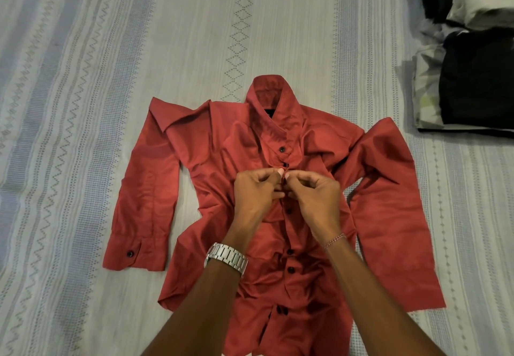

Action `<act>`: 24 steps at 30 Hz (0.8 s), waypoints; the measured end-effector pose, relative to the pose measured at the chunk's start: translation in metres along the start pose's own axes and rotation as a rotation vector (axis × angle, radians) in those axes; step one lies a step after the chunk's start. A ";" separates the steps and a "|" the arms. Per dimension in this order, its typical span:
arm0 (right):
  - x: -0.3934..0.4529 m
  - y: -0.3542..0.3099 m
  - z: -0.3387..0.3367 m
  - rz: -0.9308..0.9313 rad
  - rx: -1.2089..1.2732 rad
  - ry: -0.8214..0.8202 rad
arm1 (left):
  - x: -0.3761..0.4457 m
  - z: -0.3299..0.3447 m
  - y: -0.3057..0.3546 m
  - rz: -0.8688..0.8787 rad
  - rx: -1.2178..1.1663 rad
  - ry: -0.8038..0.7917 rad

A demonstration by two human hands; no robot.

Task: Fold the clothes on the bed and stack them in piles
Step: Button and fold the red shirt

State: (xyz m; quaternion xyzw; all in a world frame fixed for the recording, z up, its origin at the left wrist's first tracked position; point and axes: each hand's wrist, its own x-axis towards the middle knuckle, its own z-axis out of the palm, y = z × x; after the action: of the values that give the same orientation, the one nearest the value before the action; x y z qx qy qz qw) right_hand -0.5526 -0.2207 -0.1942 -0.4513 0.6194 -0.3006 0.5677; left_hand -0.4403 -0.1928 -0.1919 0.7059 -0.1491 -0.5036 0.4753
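On bed (pixel 83 77), hands pinch shirt (pixel 222 147) placket.

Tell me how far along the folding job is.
Done: folded dark and light clothes sit piled at the bed's right edge. In hand: the red shirt lies face up on the bedspread while the left hand and right hand pinch its placket at a button. Left: folding the shirt and stacking it.
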 end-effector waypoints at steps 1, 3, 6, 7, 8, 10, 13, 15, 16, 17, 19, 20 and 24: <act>0.001 0.002 0.001 -0.005 -0.027 0.013 | 0.000 0.001 0.001 -0.010 -0.034 -0.009; 0.003 0.006 0.003 -0.008 -0.072 0.028 | -0.001 0.003 0.001 -0.025 -0.063 -0.021; 0.003 0.014 0.003 -0.026 -0.102 0.015 | 0.000 0.005 -0.002 -0.020 -0.040 -0.036; 0.004 0.015 0.003 -0.042 -0.114 0.018 | 0.001 0.005 -0.003 -0.024 -0.026 -0.026; 0.004 0.017 0.003 -0.067 -0.138 0.025 | 0.003 0.005 -0.004 -0.020 0.005 -0.005; 0.003 0.018 0.001 -0.111 -0.167 0.026 | 0.008 0.004 -0.006 0.017 0.101 0.026; 0.003 0.018 -0.003 -0.042 -0.054 -0.035 | 0.013 0.000 -0.009 0.056 0.200 -0.053; 0.005 0.015 -0.007 0.077 0.104 -0.101 | 0.013 -0.003 -0.010 0.058 0.219 -0.119; 0.005 0.013 -0.009 0.140 0.172 -0.129 | 0.012 -0.004 -0.011 0.065 0.226 -0.142; 0.005 0.010 -0.011 0.190 0.219 -0.152 | 0.011 -0.005 -0.011 0.082 0.240 -0.154; 0.005 0.007 -0.014 0.244 0.200 -0.194 | 0.011 -0.008 -0.013 0.131 0.278 -0.154; 0.006 0.006 -0.016 0.245 0.127 -0.209 | 0.012 -0.009 -0.013 0.156 0.308 -0.143; 0.016 -0.005 -0.020 -0.166 -0.403 -0.028 | 0.021 -0.015 0.002 0.459 0.603 -0.012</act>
State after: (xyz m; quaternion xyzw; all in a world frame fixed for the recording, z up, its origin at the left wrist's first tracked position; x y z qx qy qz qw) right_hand -0.5702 -0.2401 -0.1934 -0.6091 0.6199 -0.2102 0.4479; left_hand -0.4179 -0.2001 -0.2016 0.7594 -0.4475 -0.3218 0.3457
